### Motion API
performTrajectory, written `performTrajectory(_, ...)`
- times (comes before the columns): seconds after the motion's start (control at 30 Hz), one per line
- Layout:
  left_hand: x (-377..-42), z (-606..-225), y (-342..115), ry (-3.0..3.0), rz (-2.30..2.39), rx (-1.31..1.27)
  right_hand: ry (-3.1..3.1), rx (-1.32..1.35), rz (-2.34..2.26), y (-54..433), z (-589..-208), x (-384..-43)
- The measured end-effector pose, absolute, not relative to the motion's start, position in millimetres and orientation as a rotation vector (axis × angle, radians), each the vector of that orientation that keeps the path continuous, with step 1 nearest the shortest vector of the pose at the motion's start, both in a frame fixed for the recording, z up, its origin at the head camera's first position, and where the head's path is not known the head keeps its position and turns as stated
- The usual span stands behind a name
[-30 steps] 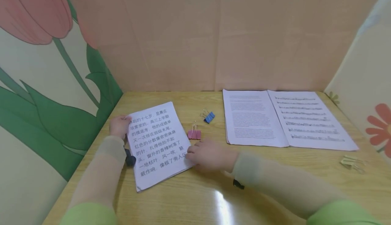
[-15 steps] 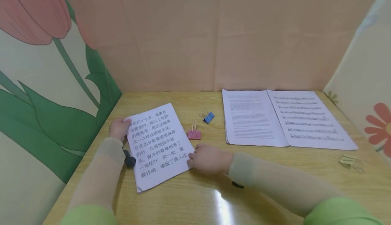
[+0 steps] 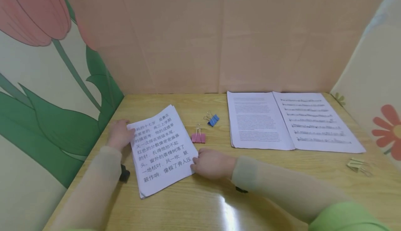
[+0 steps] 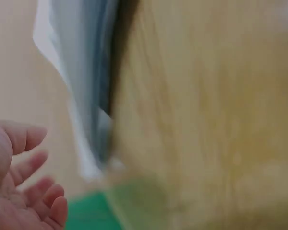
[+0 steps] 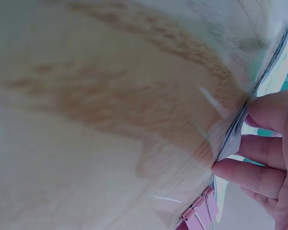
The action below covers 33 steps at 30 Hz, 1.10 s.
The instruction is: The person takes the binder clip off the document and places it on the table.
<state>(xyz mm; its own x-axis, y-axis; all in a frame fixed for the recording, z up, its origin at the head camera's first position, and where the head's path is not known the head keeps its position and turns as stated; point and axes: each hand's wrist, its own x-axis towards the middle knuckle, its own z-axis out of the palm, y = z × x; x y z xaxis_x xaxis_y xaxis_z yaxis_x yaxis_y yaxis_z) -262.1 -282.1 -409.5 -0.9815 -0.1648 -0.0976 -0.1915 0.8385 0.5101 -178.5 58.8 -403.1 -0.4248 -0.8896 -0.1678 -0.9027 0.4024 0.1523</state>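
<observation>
A stack of white sheets with large printed characters (image 3: 159, 151) lies at an angle on the wooden table (image 3: 200, 203). My left hand (image 3: 120, 134) is at the stack's upper left edge. In the left wrist view its fingers (image 4: 24, 187) are relaxed and hold nothing, beside the blurred paper edge (image 4: 93, 96). My right hand (image 3: 211, 163) is at the stack's lower right edge. The right wrist view shows its fairly straight fingers (image 5: 252, 172) touching the paper edge (image 5: 237, 132). A pink binder clip (image 3: 198, 137) lies just beyond the right hand; its pink body (image 5: 194, 213) also appears by the fingers.
A blue binder clip (image 3: 213, 119) lies behind the pink one. Two more paper stacks, one of fine text (image 3: 258, 121) and one of sheet music (image 3: 316, 123), lie side by side at the back right. Gold clips (image 3: 358, 165) lie near the right wall. Painted panels enclose three sides.
My right hand slid off the top sheet to the stack's right edge. My left hand moved slightly left along the left edge, and the stack turned a little.
</observation>
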Motion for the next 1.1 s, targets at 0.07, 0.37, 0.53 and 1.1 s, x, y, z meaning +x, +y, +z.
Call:
performTrajectory(0.07,-247,-399,-266,3.027,0.670,-0.089,2.593,-1.616,0.292,59,-403,-178)
performTrajectory(0.37,-160,-386,-188,2.847,0.296,0.662,2.621,-1.620,0.266,58,-401,-175)
performTrajectory(0.53,-134,-390,-173,2.814,0.153,0.819,2.634,-1.613,0.243,56,-403,-176)
performTrajectory(1.1,-125,-404,-172,2.836,0.144,0.869,2.645,-1.573,0.238,54,-406,-176)
